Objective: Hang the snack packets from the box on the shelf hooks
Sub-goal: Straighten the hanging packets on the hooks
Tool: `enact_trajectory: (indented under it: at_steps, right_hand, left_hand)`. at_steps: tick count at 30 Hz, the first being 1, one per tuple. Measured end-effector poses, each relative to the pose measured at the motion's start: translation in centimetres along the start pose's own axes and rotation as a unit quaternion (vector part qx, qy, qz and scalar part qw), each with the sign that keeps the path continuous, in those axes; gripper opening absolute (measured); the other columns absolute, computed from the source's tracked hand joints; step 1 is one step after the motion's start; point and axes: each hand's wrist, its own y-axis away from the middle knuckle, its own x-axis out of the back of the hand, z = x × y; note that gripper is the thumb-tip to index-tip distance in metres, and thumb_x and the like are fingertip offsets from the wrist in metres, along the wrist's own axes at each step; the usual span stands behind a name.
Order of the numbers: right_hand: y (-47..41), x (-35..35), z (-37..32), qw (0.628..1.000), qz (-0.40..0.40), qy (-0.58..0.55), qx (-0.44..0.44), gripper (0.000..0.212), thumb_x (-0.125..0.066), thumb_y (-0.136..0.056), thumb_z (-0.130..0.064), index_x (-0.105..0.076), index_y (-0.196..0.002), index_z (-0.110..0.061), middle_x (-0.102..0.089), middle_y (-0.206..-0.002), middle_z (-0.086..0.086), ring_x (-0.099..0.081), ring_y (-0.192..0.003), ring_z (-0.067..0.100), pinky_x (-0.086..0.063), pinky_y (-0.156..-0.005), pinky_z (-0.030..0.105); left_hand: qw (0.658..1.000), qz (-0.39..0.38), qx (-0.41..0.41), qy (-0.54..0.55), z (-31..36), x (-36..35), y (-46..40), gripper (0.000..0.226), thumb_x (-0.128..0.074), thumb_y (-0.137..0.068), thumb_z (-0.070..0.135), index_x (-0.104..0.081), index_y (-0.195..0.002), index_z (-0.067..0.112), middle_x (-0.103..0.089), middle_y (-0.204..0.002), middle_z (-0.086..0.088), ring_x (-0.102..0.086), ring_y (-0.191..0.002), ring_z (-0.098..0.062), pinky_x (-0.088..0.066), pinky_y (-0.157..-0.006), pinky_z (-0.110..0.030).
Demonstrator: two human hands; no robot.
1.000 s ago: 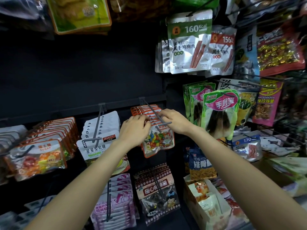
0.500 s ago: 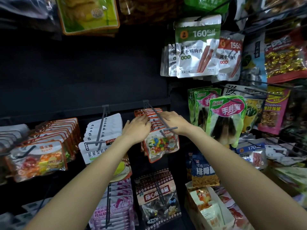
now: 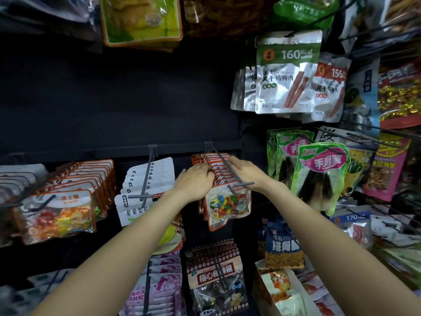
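1. Both of your hands sit on the row of orange-edged candy packets [image 3: 215,166] strung along the grey metal shelf hook [image 3: 230,167]: your left hand [image 3: 196,179] has its fingers curled against the packet tops on the left side of the hook, and your right hand [image 3: 245,168] lies against them on the right side, fingers reaching in behind the rod.
2. Whether either hand actually pinches a packet or only presses on the row, you cannot tell from this view, since the fingertips are hidden among the packets.
3. Your front packet, a clear pouch of many-coloured candies with an orange border [image 3: 227,207], hangs at the tip of that hook, just below both wrists, tilted slightly.
4. Your open cardboard box of snack packets [image 3: 289,293] stands at the lower right, well below your right forearm, with pale packets showing in it.
5. To your left, a row of white packets with green print [image 3: 145,185] hangs on a neighbouring grey hook [image 3: 145,179].
6. To your right hang green-and-pink bamboo shoot pouches [image 3: 319,174], and above them silver packets marked 160 Kcal [image 3: 287,74].
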Motion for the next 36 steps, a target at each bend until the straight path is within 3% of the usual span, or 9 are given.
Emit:
enact_trajectory:
  at_steps: [5,11,15,18,21,23,28,31,36]
  right_hand:
    - [0.1,0.0,0.1,0.999,0.018,-0.03,0.005,0.027,-0.03,-0.102,-0.042,-0.049,-0.098,-0.024,-0.062,-0.095,-0.001,-0.059,-0.089,0.021,-0.048,-0.083,0.04]
    - [-0.1,-0.2,0.3,0.998,0.026,-0.049,0.019,0.03,-0.032,-0.103,-0.036,-0.056,-0.105,-0.019,-0.064,-0.1,0.0,-0.061,-0.093,0.018,-0.048,-0.082,0.036]
    - [-0.5,0.2,0.3,0.997,0.049,-0.06,0.025,0.03,-0.031,-0.103,-0.026,-0.059,-0.114,-0.018,-0.061,-0.108,-0.001,-0.057,-0.098,0.015,-0.038,-0.076,0.026]
    - [-1.5,0.5,0.5,0.998,0.038,-0.041,0.005,0.037,-0.031,-0.102,-0.019,-0.056,-0.129,-0.014,-0.055,-0.125,0.0,-0.05,-0.114,0.014,-0.034,-0.086,0.023]
    - [-2.5,0.4,0.7,0.999,-0.039,0.013,-0.013,0.043,-0.028,-0.104,-0.026,-0.042,-0.143,-0.016,-0.038,-0.148,-0.001,-0.033,-0.137,0.016,-0.024,-0.106,0.022]
    - [-2.6,0.4,0.6,0.998,-0.062,0.025,-0.017,0.044,-0.026,-0.105,-0.027,-0.035,-0.147,-0.015,-0.028,-0.155,0.002,-0.023,-0.143,0.016,-0.015,-0.112,0.021]
    - [-2.4,0.5,0.8,0.998,-0.057,0.041,-0.006,0.043,-0.026,-0.105,-0.028,-0.038,-0.145,-0.016,-0.027,-0.156,0.002,-0.022,-0.143,0.014,-0.013,-0.114,0.023]
    - [-1.9,0.6,0.7,0.999,-0.031,0.01,-0.012,0.042,-0.027,-0.104,-0.025,-0.045,-0.141,-0.015,-0.035,-0.152,0.003,-0.03,-0.139,0.016,-0.02,-0.11,0.023]
    - [-1.6,0.7,0.4,0.998,-0.019,-0.049,-0.036,0.036,-0.032,-0.102,-0.026,-0.052,-0.131,-0.019,-0.05,-0.137,0.003,-0.049,-0.111,0.013,-0.035,-0.089,0.023]
  left_hand:
    - [0.999,0.03,-0.007,0.011,0.2,-0.1,0.4,0.043,-0.028,-0.099,0.028,-0.044,-0.137,0.015,-0.045,-0.143,-0.006,-0.043,-0.129,-0.022,-0.032,-0.107,-0.038]
    - [0.999,0.036,-0.014,0.011,0.0,-0.1,0.6,0.044,-0.027,-0.1,0.029,-0.042,-0.139,0.015,-0.043,-0.145,-0.005,-0.042,-0.13,-0.021,-0.031,-0.109,-0.038]
    - [0.998,0.065,-0.007,0.012,0.1,0.2,0.0,0.044,-0.027,-0.101,0.029,-0.042,-0.139,0.015,-0.045,-0.143,-0.006,-0.043,-0.129,-0.024,-0.031,-0.109,-0.04]
    - [0.996,0.089,-0.016,0.008,-0.1,0.6,-1.2,0.045,-0.026,-0.1,0.028,-0.041,-0.142,0.017,-0.041,-0.147,-0.004,-0.039,-0.133,-0.024,-0.03,-0.11,-0.041]
    - [1.0,0.025,0.006,-0.017,-0.8,0.5,-2.5,0.049,-0.023,-0.1,0.029,-0.032,-0.147,0.018,-0.029,-0.154,-0.002,-0.028,-0.14,-0.022,-0.024,-0.114,-0.042]
    - [0.999,-0.013,0.03,-0.026,-1.2,0.4,-2.8,0.051,-0.02,-0.101,0.032,-0.026,-0.149,0.016,-0.024,-0.157,-0.002,-0.025,-0.142,-0.021,-0.02,-0.116,-0.042]
    - [0.999,-0.014,0.018,-0.032,-1.0,0.2,-2.3,0.05,-0.019,-0.102,0.03,-0.027,-0.148,0.013,-0.024,-0.156,-0.003,-0.024,-0.143,-0.02,-0.02,-0.116,-0.044]
    - [1.0,-0.008,0.014,-0.02,-0.8,0.1,-2.1,0.046,-0.021,-0.102,0.027,-0.04,-0.14,0.01,-0.037,-0.15,-0.008,-0.035,-0.136,-0.025,-0.025,-0.113,-0.044]
    - [1.0,0.016,0.021,0.012,-0.6,0.0,-2.0,0.04,-0.026,-0.1,0.026,-0.053,-0.125,0.011,-0.055,-0.131,-0.01,-0.051,-0.115,-0.028,-0.038,-0.09,-0.034]
